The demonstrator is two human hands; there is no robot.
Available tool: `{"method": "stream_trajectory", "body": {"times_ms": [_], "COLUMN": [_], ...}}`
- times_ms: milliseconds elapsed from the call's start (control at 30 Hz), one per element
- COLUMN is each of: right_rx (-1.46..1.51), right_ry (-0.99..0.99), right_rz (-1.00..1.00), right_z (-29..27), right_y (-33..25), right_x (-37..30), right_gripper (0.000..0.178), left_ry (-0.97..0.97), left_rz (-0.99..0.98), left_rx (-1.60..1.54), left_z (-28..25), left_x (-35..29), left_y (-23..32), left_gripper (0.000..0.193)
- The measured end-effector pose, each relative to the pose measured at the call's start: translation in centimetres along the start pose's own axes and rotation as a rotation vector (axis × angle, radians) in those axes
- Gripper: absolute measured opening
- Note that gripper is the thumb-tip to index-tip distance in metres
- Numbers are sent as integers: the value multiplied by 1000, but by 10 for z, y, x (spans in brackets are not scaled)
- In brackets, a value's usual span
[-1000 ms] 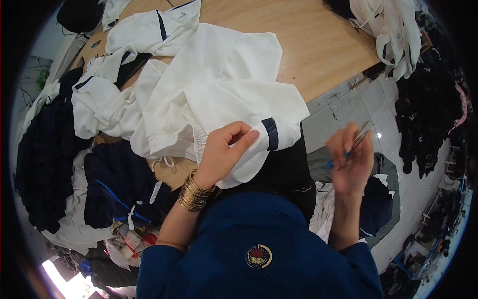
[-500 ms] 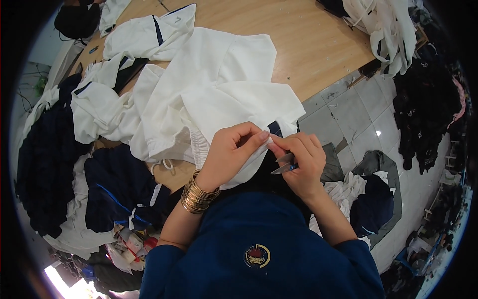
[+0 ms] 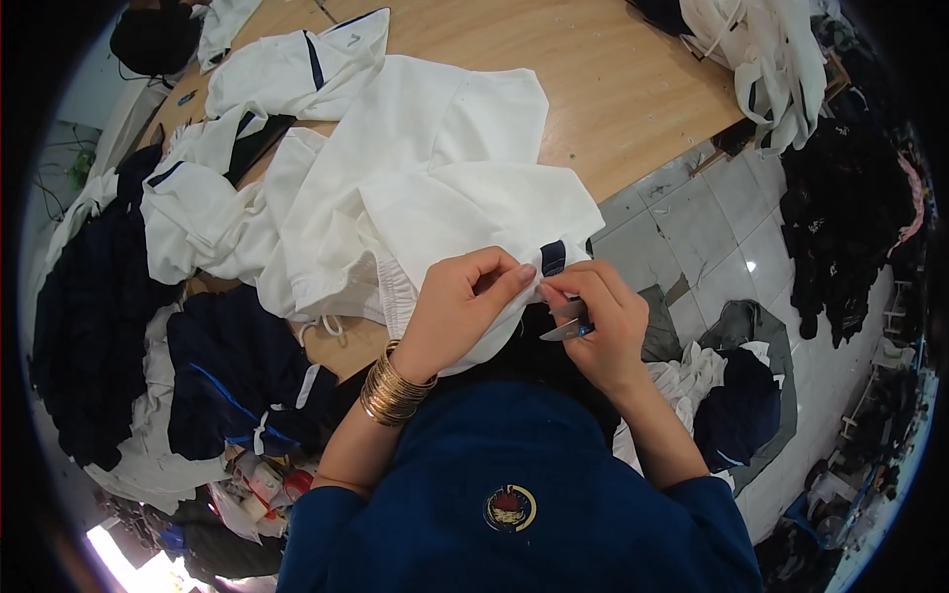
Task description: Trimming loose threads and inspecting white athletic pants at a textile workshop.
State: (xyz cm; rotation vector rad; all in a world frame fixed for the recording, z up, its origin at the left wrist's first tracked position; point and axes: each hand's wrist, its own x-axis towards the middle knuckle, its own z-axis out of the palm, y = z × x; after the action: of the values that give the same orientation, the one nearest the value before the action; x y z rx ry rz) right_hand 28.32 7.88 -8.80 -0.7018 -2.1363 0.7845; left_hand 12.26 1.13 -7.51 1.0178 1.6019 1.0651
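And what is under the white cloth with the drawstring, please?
The white cloth lies partly on the wooden table; at its near edge, by the right hand, black cloth shows. What is beneath its middle is covered.

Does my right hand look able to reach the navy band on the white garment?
Likely yes: the right hand is beside the navy band with nothing seen between them, though that hand holds snips.
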Motion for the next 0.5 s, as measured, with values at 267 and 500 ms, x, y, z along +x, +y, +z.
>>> {"method": "stream_trajectory", "body": {"times_ms": [267,500], "right_rx": [441,1112], "right_ry": [-352,-353], "right_rz": [414,545], "right_z": [-20,-22], "right_y": [7,4], "right_x": [7,4], "right_gripper": [7,11], "left_ry": [-8,-111], "left_rz": [19,23], "left_rx": [17,-54], "left_z": [-5,-7], "left_x": [-3,-2], "left_y": [-1,-2], "left_gripper": [21,22]}}
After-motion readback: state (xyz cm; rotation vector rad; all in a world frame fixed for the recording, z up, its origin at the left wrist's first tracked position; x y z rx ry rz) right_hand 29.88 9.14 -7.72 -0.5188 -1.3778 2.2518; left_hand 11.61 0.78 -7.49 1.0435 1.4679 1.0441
